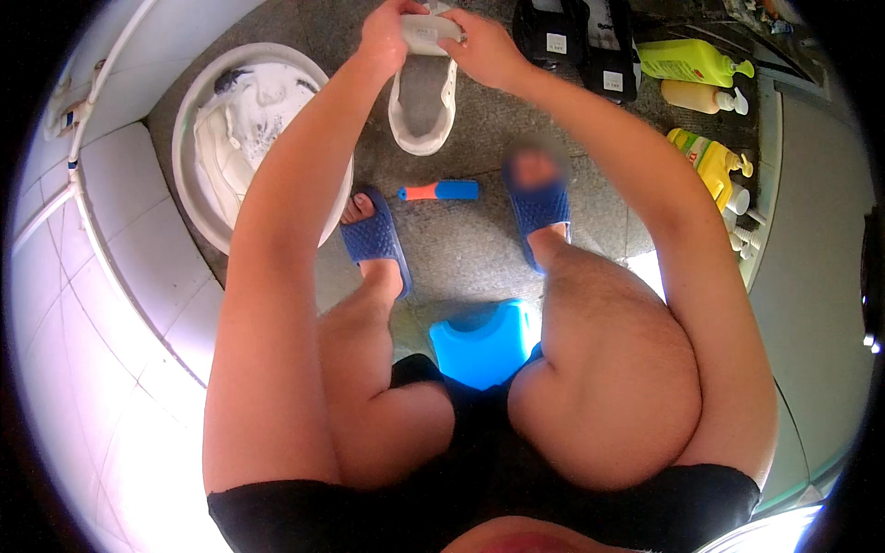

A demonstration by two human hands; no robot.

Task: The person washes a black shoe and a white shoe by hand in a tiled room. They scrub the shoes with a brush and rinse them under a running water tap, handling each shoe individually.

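Note:
At the top of the view my left hand and my right hand grip what looks like a white shoe from its two sides. Between them, a white tongue-like piece bears a small printed label. Below it, the pale rim curves in a U around a grey inside. The shoe's far end is cut off by the picture's edge. An orange-and-blue brush-like tool lies on the floor between my feet. To the left, a pale round basin contains white suds and a white shoe-like item.
Black shoe-like items with white labels stand at upper right. Along the right side lie a green pump bottle, an amber one and a yellow one. A blue plastic stool is below me. A tiled wall bounds the left.

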